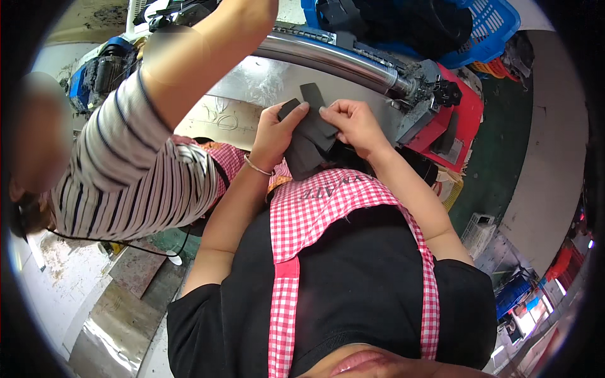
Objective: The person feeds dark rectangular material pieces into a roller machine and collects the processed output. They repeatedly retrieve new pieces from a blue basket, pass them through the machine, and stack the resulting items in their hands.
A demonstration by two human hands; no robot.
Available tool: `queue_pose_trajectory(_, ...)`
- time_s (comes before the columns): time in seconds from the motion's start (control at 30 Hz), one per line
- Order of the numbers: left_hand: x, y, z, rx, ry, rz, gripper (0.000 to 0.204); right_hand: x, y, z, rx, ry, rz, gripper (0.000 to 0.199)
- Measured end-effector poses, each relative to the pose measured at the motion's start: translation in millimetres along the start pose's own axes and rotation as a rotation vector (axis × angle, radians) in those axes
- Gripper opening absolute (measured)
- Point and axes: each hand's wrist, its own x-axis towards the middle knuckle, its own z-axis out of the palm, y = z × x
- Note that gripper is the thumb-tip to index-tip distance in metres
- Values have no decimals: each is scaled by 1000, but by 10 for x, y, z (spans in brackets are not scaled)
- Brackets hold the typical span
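Observation:
My left hand (275,135) is closed around several flat, dark grey pieces (305,154), thin and strip-like, its thumb pressing on top of them. They fan out in front of my chest, some hanging down toward the checked apron (328,198). With thumb and fingers pinched, my right hand (362,128) grips the edge of one dark grey strip (313,96) that sticks up at an angle beyond the others. The material of the pieces cannot be told for sure. Both hands are just in front of a metal work surface (259,79).
Beyond the surface runs a shiny metal roller (328,60), ending at a red machine housing (463,110). At the far right, a blue basket (498,31) holds dark material. On my left, a co-worker in a striped sleeve (123,138) stretches an arm across toward the machine.

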Motion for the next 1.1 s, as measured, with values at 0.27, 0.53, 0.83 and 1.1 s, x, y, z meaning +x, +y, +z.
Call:
queue_pose_trajectory(0.27, 41, -6, 1, 231, 131, 130, 27, -86, -157, 158, -10, 88, -23, 22)
queue_pose_trajectory(0.53, -4, 1, 8, -157, 52, -67, 22, -54, 13, 132, 156, 113, -143, 17)
queue_pose_trajectory(0.83, 31, -24, -3, -7, 50, 0, 22, -23, 47, 97, 212, 88, -95, 18)
queue_pose_trajectory(1.1, 36, -54, 26, 718, 299, 370, 19, -115, -35, 250, -442, 327, -471, 22)
